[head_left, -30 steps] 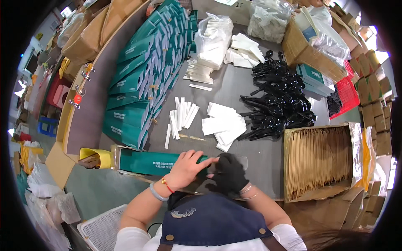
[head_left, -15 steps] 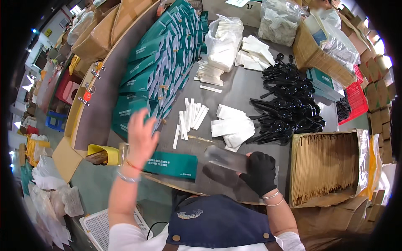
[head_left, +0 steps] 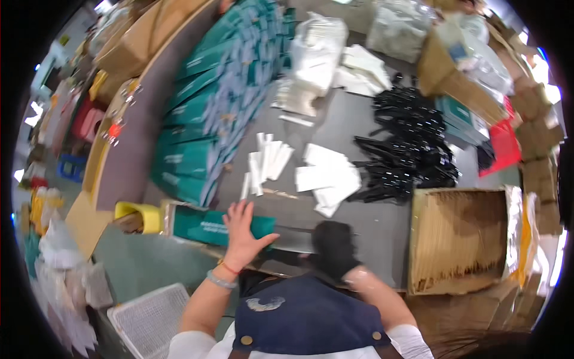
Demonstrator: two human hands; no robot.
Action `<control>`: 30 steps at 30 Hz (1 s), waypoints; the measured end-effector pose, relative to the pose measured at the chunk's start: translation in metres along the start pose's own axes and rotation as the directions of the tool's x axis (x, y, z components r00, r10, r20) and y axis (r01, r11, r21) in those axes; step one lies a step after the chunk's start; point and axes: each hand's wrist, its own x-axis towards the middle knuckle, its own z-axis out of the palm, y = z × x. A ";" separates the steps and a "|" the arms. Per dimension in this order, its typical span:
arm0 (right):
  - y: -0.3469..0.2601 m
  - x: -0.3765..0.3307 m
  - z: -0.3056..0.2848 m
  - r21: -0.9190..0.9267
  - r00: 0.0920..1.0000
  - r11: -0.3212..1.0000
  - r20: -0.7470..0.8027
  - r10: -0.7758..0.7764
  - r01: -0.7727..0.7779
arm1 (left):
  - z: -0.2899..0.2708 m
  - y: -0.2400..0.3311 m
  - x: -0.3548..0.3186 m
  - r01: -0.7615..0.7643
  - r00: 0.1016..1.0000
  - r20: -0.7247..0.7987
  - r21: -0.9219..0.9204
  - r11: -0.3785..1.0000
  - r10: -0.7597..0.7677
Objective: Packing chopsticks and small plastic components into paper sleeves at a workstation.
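Head view, near to far: left hand (head_left: 244, 234) lies flat, fingers spread, palm down on the teal box (head_left: 222, 225) at the near desk (head_left: 382, 230) edge, pressing rather than gripping. Box's long axis runs left-right across the person's front, so it sits directly under the left hand & stretches off to both sides. Right hand (head_left: 335, 250), in a black glove, rests just right of the box's end, curled loosely on a clear flat sleeve; can't tell if it's pinching that or just resting, pic is blurred there. Left hand is clearly the nearer one to the box. Yellow tape holder (head_left: 139, 216) sits just left of the box. Further out: white sachets (head_left: 327, 179) mid-desk, black tools pile (head_left: 406, 149) to the right, stack of teal boxes (head_left: 221, 113) fanned out far left.
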 end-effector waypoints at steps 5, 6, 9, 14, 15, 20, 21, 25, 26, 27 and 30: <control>-0.005 0.014 0.015 0.268 0.950 0.946 -0.297 -0.097 0.181 | -0.011 -0.032 0.004 -0.095 0.993 -0.077 -0.119 0.988 0.086; 0.007 0.007 0.007 0.230 0.925 0.960 -0.375 -0.066 0.161 | -0.013 -0.035 0.014 -0.048 0.986 -0.160 -0.047 0.998 0.040; 0.095 -0.037 -0.035 0.314 0.728 0.947 -0.634 0.262 -0.068 | -0.011 -0.066 0.050 0.005 0.980 -0.200 0.088 0.996 0.013; 0.282 -0.175 -0.083 0.269 0.280 0.713 -0.786 0.552 -0.648 | -0.005 -0.063 0.072 0.017 0.997 -0.079 0.006 1.000 -0.016; 0.307 -0.202 -0.101 0.191 0.279 0.644 -0.785 0.554 -0.741 | -0.004 -0.064 0.073 0.040 0.998 -0.048 -0.031 0.999 -0.041; 0.340 -0.242 -0.147 0.030 0.159 0.238 -0.665 0.730 -0.971 | 0.000 -0.068 0.073 -0.106 0.988 -0.103 0.092 0.990 0.115; 0.345 -0.244 -0.148 -0.017 0.184 0.224 -0.635 0.750 -0.974 | 0.000 -0.072 0.072 -0.100 0.988 -0.105 0.127 0.987 0.113; 0.351 -0.236 -0.157 -0.064 0.210 0.214 -0.581 0.786 -0.975 | -0.013 -0.063 0.068 -0.024 0.992 -0.118 0.093 0.995 0.035; 0.357 -0.239 -0.155 -0.061 0.203 0.206 -0.578 0.790 -0.977 | -0.016 -0.060 0.068 0.051 0.993 -0.108 0.070 0.996 -0.043; 0.368 -0.244 -0.150 -0.062 0.245 0.264 -0.620 0.745 -0.962 | -0.017 -0.070 0.067 0.005 0.994 -0.109 0.034 0.999 -0.002; 0.390 -0.250 -0.136 -0.076 0.290 0.340 -0.712 0.639 -0.937 | -0.032 -0.049 0.065 -0.014 0.999 -0.049 0.001 1.000 0.014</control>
